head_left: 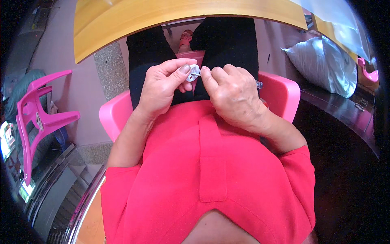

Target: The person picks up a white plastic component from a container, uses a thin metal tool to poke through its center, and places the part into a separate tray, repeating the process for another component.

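Holding the small white disc (194,68) above our black trousers (227,40), we pinch its side with the thumb and fingers of our left hand (162,83). At 3 o'clock from it, our right hand (233,91) pinches a thin rod (197,75) that points at the disc; we can't tell if its tip sits in a hole. To do this well, we should keep the disc still and push gently, so the rod does not slip onto our left fingers. The yellow table (183,8) has its edge at 12 o'clock, apart from our hands, so there is room between. The pink chair (117,114) has arms near 8 and 4 o'clock, so our elbows should swing with care.
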### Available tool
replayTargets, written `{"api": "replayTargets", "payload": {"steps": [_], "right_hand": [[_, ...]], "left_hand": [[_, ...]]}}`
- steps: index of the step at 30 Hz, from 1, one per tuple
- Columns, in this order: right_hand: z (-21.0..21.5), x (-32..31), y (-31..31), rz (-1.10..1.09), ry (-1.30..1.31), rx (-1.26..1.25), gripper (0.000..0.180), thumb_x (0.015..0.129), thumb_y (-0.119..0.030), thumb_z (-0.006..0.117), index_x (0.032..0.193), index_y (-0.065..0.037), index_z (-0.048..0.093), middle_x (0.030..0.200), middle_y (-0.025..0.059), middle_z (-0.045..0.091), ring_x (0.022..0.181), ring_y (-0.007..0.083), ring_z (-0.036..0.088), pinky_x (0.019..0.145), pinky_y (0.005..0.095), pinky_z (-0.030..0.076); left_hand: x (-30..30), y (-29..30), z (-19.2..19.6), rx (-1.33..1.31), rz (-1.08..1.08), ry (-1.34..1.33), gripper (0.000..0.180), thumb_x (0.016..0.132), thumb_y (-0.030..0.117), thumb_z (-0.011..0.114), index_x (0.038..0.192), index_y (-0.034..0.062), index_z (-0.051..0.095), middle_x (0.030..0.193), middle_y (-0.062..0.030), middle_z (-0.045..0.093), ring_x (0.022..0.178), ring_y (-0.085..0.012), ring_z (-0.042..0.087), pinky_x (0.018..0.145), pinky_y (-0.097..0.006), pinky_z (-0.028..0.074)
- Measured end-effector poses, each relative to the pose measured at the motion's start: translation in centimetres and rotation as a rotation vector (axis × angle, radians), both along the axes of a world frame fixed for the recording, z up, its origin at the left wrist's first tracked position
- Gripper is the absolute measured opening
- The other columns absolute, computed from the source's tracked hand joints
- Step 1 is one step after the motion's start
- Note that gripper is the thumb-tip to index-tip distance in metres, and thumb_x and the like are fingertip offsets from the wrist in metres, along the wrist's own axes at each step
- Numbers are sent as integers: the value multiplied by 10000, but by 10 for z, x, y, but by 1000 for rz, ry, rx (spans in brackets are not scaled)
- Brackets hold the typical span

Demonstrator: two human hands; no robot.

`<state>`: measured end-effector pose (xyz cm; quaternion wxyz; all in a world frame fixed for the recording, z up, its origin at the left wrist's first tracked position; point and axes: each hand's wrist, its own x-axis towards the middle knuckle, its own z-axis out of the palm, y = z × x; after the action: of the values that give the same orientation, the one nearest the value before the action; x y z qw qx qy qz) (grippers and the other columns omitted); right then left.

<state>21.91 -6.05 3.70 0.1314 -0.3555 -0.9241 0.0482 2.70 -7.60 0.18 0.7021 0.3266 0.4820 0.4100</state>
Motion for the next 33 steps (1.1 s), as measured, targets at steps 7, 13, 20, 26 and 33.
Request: {"api": "replayTargets", "payload": {"steps": [7, 13, 20, 26, 33], "right_hand": [[-6, -4, 3, 33, 32, 100, 203, 760, -149, 574, 842, 26, 636, 663, 63, 552, 610, 191, 570, 491, 317, 448], [-9, -7, 1, 23, 10, 99, 166, 755, -159, 555, 769, -2, 608, 639, 68, 546, 568, 191, 567, 463, 302, 447], [-7, -9, -7, -32, -152, 20, 300, 740, -129, 570, 968, 60, 617, 722, 67, 556, 641, 171, 572, 533, 282, 464], [-7, 0, 2, -31, -29, -25, 301, 723, -114, 589, 985, 28, 627, 730, 62, 560, 653, 194, 562, 539, 309, 456], [-2, 0, 4, -8, 9, 14, 300, 714, -109, 599, 983, 20, 634, 746, 56, 562, 674, 183, 528, 548, 309, 436]], "left_hand": [[3, 0, 2, -30, 68, -99, 228, 928, 116, 578, 1091, -30, 639, 856, -78, 662, 651, -106, 607, 561, -205, 476], [7, -2, 0, -53, 100, -88, 237, 925, 125, 587, 1091, -38, 636, 854, -78, 662, 636, -104, 603, 547, -208, 476], [11, -4, -4, -29, 66, 58, 268, 937, 138, 562, 1132, -39, 611, 867, -79, 652, 656, -118, 585, 577, -239, 490], [7, 1, -1, -47, 64, -43, 259, 929, 125, 575, 1130, -33, 615, 879, -81, 657, 663, -114, 601, 579, -225, 490], [3, 0, 1, -63, 31, -94, 268, 936, 120, 556, 1154, -29, 600, 919, -96, 659, 678, -135, 604, 598, -244, 508]]}}
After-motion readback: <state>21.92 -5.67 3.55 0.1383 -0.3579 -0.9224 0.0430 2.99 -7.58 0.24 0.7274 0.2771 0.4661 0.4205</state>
